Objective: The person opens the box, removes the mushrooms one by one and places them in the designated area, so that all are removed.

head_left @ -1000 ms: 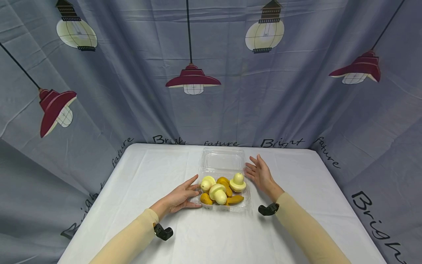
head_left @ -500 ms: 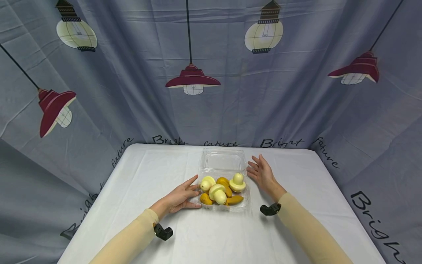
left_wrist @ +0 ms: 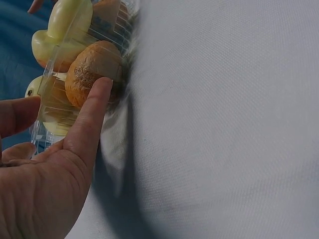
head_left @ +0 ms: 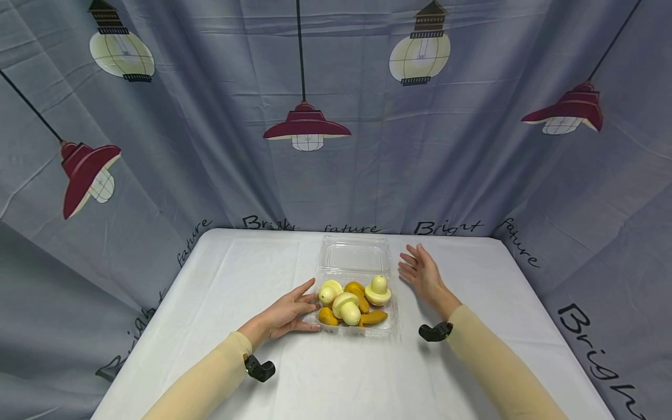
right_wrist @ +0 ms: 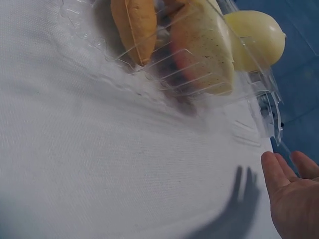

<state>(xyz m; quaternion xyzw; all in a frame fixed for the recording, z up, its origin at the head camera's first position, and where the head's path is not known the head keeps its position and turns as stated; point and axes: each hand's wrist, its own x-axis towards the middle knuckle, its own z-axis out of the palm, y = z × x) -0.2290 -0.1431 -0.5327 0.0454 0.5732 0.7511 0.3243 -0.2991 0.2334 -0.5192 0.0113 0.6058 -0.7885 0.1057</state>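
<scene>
Fingers of your left hand (head_left: 286, 314) lie straight and spread, touching the left wall of the clear container (head_left: 387, 329); those of your right hand (head_left: 427, 280) extend loosely, holding nothing, just off its other side. Between both sets of fingers, pale mushroom-shaped pieces (head_left: 347, 309) and orange-brown pieces (head_left: 375, 317) sit inside, so filling looks done. Beyond your fingertips, the lid (head_left: 356, 255) lies open toward the bench's (head_left: 252, 262) far edge; closing it seems the part not yet done.

right wrist: clear box (right_wrist: 160, 79) cut off above | head: left sleeve (head_left: 196, 379) cut below
</scene>
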